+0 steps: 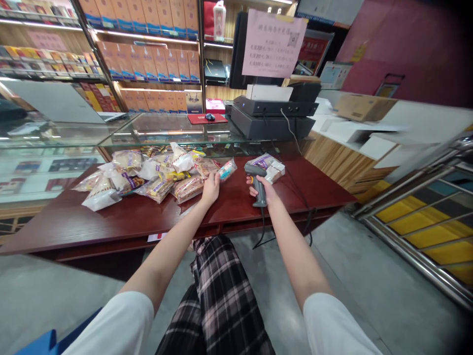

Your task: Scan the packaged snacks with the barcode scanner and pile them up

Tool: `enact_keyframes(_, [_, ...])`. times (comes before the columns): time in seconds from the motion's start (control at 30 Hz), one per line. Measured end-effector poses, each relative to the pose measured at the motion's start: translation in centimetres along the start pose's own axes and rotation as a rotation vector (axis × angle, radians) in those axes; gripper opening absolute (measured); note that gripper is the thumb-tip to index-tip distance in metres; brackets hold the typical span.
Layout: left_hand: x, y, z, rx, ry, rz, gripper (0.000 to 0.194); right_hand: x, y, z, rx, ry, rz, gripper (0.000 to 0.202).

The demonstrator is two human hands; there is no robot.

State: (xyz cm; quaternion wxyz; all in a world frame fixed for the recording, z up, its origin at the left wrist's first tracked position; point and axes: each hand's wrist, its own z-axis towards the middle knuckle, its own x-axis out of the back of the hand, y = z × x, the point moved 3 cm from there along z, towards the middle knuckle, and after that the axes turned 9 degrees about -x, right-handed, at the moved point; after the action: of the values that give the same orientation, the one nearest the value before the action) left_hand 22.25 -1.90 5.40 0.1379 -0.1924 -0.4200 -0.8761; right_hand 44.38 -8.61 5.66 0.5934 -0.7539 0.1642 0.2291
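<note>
A dark grey barcode scanner (pixel 259 191) is held upright by its handle in my right hand (pixel 266 189), its head pointing left and its cable hanging below the desk edge. My left hand (pixel 211 187) closes on a clear snack package (pixel 226 169) with a blue and red label, at the right end of the pile. Several bagged snacks (pixel 158 187) lie heaped on the dark red desk (pixel 148 220) to the left. Behind the scanner, one more package (pixel 273 170) with purple and white print rests on the desk.
A glass counter (pixel 166 123) stands behind the desk, with a red mouse pad (pixel 199 119) on it. A monitor (pixel 238 54) bearing a pink sheet rises above black boxes. Cables (pixel 300 192) cross the desk's right side. Metal rails (pixel 414 236) stand at the right.
</note>
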Motion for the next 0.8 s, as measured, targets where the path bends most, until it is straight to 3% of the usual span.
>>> enact_keyframes(0.17, [-0.3,0.0,0.0,-0.091,-0.049,-0.005,0.03,0.0,-0.2,-0.4,0.002,0.0,0.02,0.023])
enact_keyframes(0.37, [-1.0,1.5,-1.0,-0.305,-0.268,0.323,0.057,-0.1,-0.2,-0.6,-0.038,-0.034,0.032,0.022])
enact_keyframes(0.47, [-1.3,1.9,-1.3,-0.315,-0.254,0.494,0.07,-0.1,-0.1,-0.5,-0.049,-0.039,0.023,0.022])
enact_keyframes(0.57, [-1.7,1.7,-1.4,-0.274,-0.254,0.574,0.071,-0.1,0.1,-0.3,-0.032,-0.031,0.011,0.02])
enact_keyframes(0.7, [-1.6,1.6,-1.3,-0.265,-0.297,0.576,0.064,-0.2,0.3,-0.2,-0.018,-0.031,-0.007,0.018])
enact_keyframes(0.8, [-1.0,2.2,-1.4,-0.326,-0.283,0.511,0.07,-0.2,0.4,-0.3,-0.025,-0.042,-0.02,0.019])
